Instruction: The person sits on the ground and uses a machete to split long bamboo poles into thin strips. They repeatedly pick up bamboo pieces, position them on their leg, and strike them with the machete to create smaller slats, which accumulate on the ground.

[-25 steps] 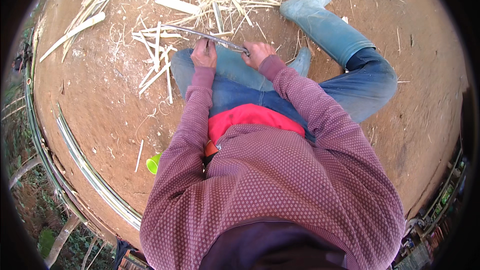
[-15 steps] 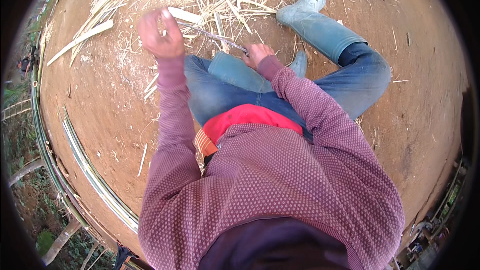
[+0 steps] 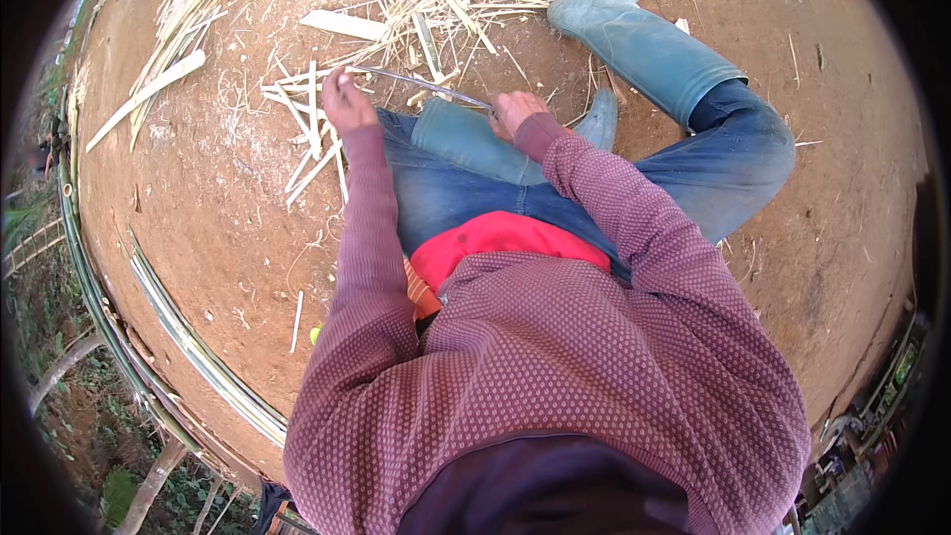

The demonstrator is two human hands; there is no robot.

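My right hand (image 3: pixel 517 114) is closed around the near end of a long, thin knife (image 3: pixel 421 84), just above my bent leg. The grey blade slants up and left across the lower boot, and its far end reaches my left hand (image 3: pixel 349 106). The fingers of my left hand are curled in beside that tip. Whether they pinch the blade, a thin strip or nothing is hidden. Pale split bamboo strips (image 3: pixel 315 109) lie on the ground just left of and beyond my left hand.
Blue-green rubber boots (image 3: pixel 634 50) cover my crossed legs on the brown dirt floor (image 3: pixel 822 238). Beyond them lies a heap of shavings (image 3: pixel 451 5); another strip pile (image 3: pixel 183 30) is at far left. Long split poles (image 3: pixel 198 347) lie at left, inside a bamboo rail (image 3: pixel 94 287).
My left hand has come down and to the right, from raised left of the blade to beside its tip. The right hand keeps its grip on the knife. The view has shifted slightly.
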